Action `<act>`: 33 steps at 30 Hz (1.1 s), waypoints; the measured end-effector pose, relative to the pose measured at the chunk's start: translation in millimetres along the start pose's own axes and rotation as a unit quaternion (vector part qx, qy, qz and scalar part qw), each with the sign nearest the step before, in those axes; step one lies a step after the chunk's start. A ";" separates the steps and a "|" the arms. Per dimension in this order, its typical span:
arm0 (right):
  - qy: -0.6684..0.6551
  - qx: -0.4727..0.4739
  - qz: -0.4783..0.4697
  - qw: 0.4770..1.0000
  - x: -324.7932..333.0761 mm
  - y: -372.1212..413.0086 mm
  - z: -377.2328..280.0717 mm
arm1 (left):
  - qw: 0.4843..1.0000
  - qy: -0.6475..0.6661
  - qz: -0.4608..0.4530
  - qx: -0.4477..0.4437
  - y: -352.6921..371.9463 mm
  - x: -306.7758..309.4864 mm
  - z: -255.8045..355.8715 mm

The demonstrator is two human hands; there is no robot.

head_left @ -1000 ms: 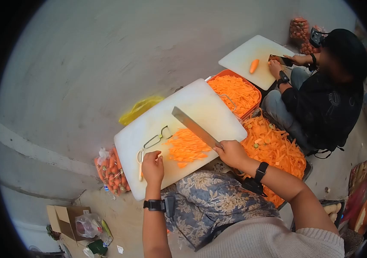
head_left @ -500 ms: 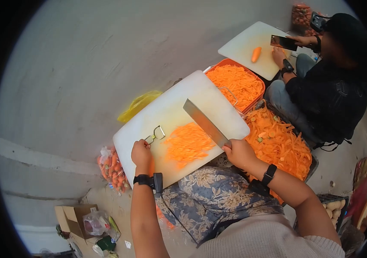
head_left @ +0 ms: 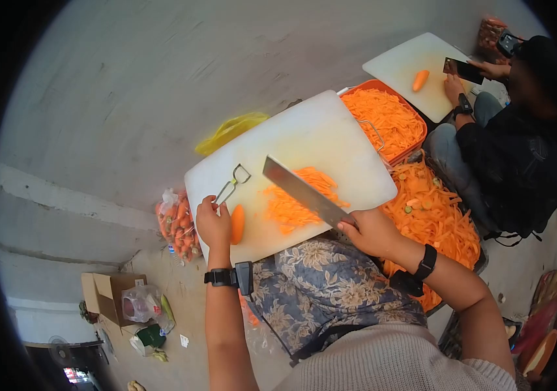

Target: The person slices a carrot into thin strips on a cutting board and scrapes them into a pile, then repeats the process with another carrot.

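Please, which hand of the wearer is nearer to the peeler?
Left. The left hand is at the handle end of the peeler; the right hand is beyond the carrot strips, holding the cleaver.

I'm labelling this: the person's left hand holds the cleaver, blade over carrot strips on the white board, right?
Not quite: the head view shows the cleaver in the right hand, not the left hand. Its blade is over carrot strips on the white board.

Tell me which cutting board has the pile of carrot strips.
The nearer board, under the knife in the right hand: the pile lies there. The farther board, by the co-worker, shows a carrot piece, no pile.
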State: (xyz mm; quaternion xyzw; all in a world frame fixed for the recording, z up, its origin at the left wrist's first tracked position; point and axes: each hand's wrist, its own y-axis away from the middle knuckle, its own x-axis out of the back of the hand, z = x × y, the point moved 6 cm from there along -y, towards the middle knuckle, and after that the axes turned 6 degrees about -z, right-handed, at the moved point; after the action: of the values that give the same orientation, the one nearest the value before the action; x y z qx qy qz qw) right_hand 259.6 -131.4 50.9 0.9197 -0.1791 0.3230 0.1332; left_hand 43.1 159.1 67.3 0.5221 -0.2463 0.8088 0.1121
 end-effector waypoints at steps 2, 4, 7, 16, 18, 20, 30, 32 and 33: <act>0.037 0.040 -0.111 0.992 -15.1 -2.8 -15.8 | 1.000 0.009 0.017 0.004 20.9 5.8 -11.5; 0.061 0.050 -0.135 0.988 -28.3 -7.6 -19.7 | 0.999 0.018 0.036 0.002 40.6 11.0 -22.1; 0.092 0.044 -0.204 0.974 -42.2 -18.2 -23.8 | 0.998 0.040 0.043 0.032 65.1 9.4 -37.7; 0.105 -0.045 -0.239 0.964 -24.2 -47.6 -9.6 | 0.998 0.046 -0.025 -0.024 73.2 -26.9 -11.8; 0.126 -0.068 -0.207 0.968 -15.5 -57.5 -3.0 | 0.999 0.039 -0.022 -0.003 73.8 -29.2 -7.8; 0.138 -0.053 -0.170 0.974 -7.2 -62.3 2.8 | 0.999 0.035 -0.020 0.018 74.4 -30.4 -9.0; 0.124 0.009 -0.068 0.990 2.0 -69.3 -8.4 | 0.993 0.057 0.100 -0.031 91.8 -45.7 -14.6; 0.091 0.025 -0.097 0.991 -16.6 -58.2 -22.1 | 0.993 0.051 0.105 -0.011 93.1 -45.7 -14.1; 0.098 0.036 -0.116 0.988 -28.0 -55.6 -29.9 | 0.993 0.054 0.101 -0.014 93.6 -46.4 -13.5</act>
State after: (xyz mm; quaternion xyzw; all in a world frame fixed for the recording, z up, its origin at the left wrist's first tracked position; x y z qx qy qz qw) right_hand 246.0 -63.8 48.3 0.9024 -0.0456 0.4000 0.1532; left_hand 11.3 89.7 -5.3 0.4483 -0.3032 0.8394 0.0502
